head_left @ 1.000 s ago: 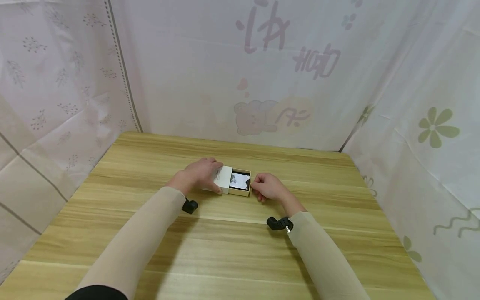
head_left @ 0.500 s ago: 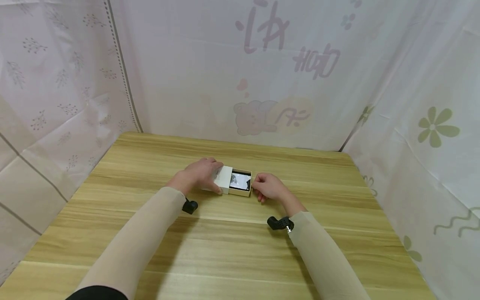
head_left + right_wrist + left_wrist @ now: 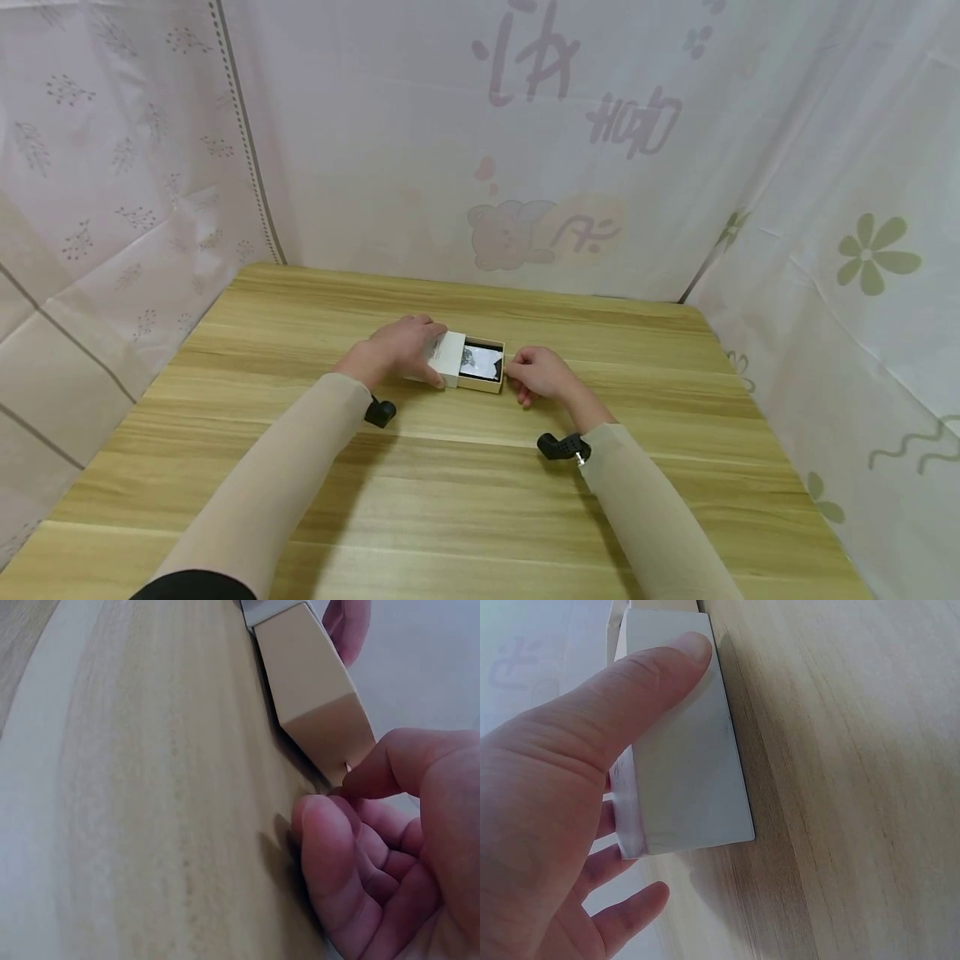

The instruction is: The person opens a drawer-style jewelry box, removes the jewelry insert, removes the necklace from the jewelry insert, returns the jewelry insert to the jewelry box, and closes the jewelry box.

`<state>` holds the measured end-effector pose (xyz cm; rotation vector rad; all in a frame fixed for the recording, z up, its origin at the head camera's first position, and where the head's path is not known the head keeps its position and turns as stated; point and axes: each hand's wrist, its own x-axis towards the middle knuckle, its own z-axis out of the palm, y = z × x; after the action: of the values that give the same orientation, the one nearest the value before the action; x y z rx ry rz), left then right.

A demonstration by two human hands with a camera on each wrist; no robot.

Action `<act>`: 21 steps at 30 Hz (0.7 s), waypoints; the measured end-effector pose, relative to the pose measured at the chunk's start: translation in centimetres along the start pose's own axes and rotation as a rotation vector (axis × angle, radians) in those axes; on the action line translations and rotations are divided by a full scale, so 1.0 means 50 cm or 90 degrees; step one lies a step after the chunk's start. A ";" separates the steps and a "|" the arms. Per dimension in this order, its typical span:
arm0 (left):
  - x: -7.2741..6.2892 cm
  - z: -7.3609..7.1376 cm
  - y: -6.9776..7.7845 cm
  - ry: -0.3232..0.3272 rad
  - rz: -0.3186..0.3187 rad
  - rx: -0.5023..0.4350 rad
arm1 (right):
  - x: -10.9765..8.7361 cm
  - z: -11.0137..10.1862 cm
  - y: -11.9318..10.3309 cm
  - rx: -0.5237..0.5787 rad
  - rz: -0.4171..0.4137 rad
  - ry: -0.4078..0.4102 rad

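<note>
A small drawer-style box lies on the wooden table, its white sleeve (image 3: 450,354) at left and its tan inner tray (image 3: 480,385) slid partly out to the right. Inside the tray sits a white printed packet (image 3: 480,362) against a black lining. My left hand (image 3: 401,346) grips the sleeve, thumb along the near side (image 3: 679,742) and fingers over the far side. At the tray's right end, my right hand (image 3: 540,372) pinches between thumb and curled index finger a small pull tab (image 3: 347,767), mostly hidden by the fingertips.
The wood-grain table (image 3: 450,500) extends around the box on all sides. Pale patterned cloth (image 3: 420,167) hangs behind it and at both sides. A black wrist camera (image 3: 558,447) sits at the right cuff, another (image 3: 380,412) at the left.
The inner tray has slid very slightly to the right out of the sleeve, and my right hand has shifted right with it. My left hand stays in place on the sleeve.
</note>
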<state>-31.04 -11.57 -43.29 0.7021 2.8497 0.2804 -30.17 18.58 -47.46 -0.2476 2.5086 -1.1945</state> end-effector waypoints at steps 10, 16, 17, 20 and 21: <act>0.000 -0.002 0.000 0.000 0.005 0.002 | -0.004 -0.021 0.000 -0.012 -0.006 -0.001; -0.003 -0.003 0.001 0.000 0.002 -0.004 | 0.001 -0.030 -0.029 -0.062 -0.048 0.080; -0.003 -0.003 0.001 0.001 0.004 -0.004 | 0.002 -0.030 -0.035 -0.068 -0.056 0.088; -0.003 -0.002 0.001 0.002 0.003 -0.005 | 0.005 -0.026 -0.050 -0.099 -0.073 0.100; -0.004 -0.002 0.001 0.003 0.002 -0.005 | 0.006 -0.024 -0.055 -0.107 -0.076 0.097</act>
<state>-30.87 -11.61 -43.15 0.7056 2.8496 0.2945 -30.89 17.62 -44.69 -0.3660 2.7653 -1.0843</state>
